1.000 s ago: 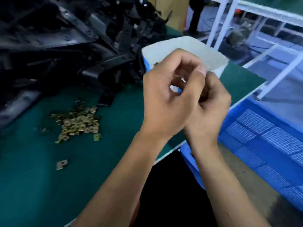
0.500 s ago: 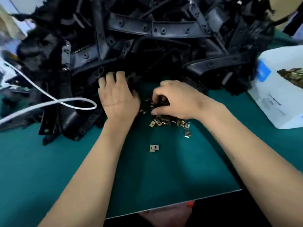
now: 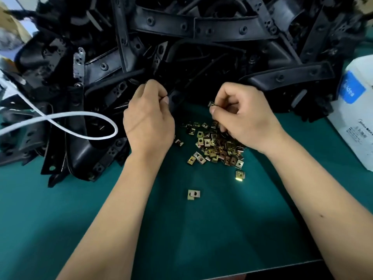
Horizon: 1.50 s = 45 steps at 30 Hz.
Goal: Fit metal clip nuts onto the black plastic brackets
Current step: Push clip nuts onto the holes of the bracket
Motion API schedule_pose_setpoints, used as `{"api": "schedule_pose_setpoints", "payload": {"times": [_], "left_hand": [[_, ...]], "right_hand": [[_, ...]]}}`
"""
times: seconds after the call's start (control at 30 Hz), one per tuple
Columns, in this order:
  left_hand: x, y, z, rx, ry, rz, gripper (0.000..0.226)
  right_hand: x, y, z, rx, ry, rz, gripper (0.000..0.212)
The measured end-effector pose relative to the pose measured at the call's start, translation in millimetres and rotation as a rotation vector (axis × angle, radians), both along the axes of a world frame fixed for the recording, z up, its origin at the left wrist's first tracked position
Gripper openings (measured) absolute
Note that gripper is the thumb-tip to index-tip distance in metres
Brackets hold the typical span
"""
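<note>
Pinching the end of a black plastic bracket [image 3: 175, 100] between thumb and curled fingers, the left hand [image 3: 148, 120] holds it at the near edge of a big heap of black brackets [image 3: 201, 47] that fills the far side of the green table [image 3: 212, 229]. Just right of it, the right hand [image 3: 245, 116] grips a single metal clip nut [image 3: 212, 104] between thumb and forefinger, apart from the bracket end, with a narrow gap between them. Under and near the right hand lies a loose pile of brass-coloured clip nuts [image 3: 214, 148] on the table; two stray nuts [image 3: 193, 194] lie nearer the person. A white cable [image 3: 80, 115] loops over the brackets at the left, and a white box [image 3: 355, 118] with a blue label stands at the right edge, touching the heap
</note>
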<state>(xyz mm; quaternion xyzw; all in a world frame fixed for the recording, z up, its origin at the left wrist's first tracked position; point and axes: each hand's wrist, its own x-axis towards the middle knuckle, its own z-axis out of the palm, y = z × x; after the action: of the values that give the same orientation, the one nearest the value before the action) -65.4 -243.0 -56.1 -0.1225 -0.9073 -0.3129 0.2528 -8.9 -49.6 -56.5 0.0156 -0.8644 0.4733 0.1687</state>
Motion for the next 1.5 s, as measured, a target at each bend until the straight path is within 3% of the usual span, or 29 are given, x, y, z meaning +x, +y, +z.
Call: {"api": "schedule_pose_setpoints", "payload": {"times": [0.17, 0.3, 0.43, 0.53, 0.63, 0.73, 0.8, 0.87, 0.9, 0.97, 1.1, 1.2, 1.3, 1.43, 1.5], "left_hand": [[-1, -13, 8, 0.15, -0.08, 0.005, 0.009], [-2, -10, 10, 0.481, -0.236, -0.184, 0.019], [-1, -14, 15, 1.071, -0.783, -0.474, 0.033], [-4, -23, 18, 1.207, -1.089, -0.632, 0.074], [-7, -28, 18, 1.189, -1.207, -0.707, 0.104], [-10, -27, 13, 1.079, -1.151, -0.771, 0.09], [-13, -24, 7, 0.939, -0.931, -0.683, 0.061], [-15, -24, 1, 0.542, -0.488, -0.487, 0.033], [-16, -25, -3, 0.312, -0.289, -0.419, 0.033], [-16, -27, -8, 0.12, -0.127, -0.376, 0.036], [-15, -28, -8, 0.178, -0.114, -0.387, 0.011], [-16, -33, -12, 0.267, -0.236, -0.348, 0.049], [-17, -35, -10, 0.294, -0.349, -0.252, 0.037], [-8, -30, 0, 0.144, -0.387, -0.199, 0.021], [-4, -29, 3, 0.086, -0.372, -0.184, 0.027]], "right_hand": [[-3, 3, -2, -0.25, -0.034, -0.127, 0.011], [-5, 5, -3, -0.352, -0.114, -0.165, 0.015], [-2, 2, 5, -0.571, -0.147, -0.104, 0.021], [1, 2, 12, -0.798, -0.141, -0.04, 0.031], [2, 1, 12, -0.734, -0.129, -0.025, 0.035], [3, -2, 9, -0.622, -0.179, 0.008, 0.029], [2, -4, 7, -0.577, -0.204, 0.045, 0.02], [2, -5, 5, -0.547, -0.199, 0.065, 0.008], [1, -4, 4, -0.533, -0.191, 0.064, 0.007], [0, -4, 3, -0.511, -0.171, 0.05, 0.009], [1, -3, 1, -0.489, -0.118, 0.028, 0.011], [2, -4, 1, -0.501, -0.099, 0.043, 0.015], [2, -4, 1, -0.488, -0.101, 0.067, 0.015], [3, -4, 0, -0.566, -0.106, 0.104, 0.018], [2, -5, 1, -0.638, -0.11, 0.12, 0.02]]}}
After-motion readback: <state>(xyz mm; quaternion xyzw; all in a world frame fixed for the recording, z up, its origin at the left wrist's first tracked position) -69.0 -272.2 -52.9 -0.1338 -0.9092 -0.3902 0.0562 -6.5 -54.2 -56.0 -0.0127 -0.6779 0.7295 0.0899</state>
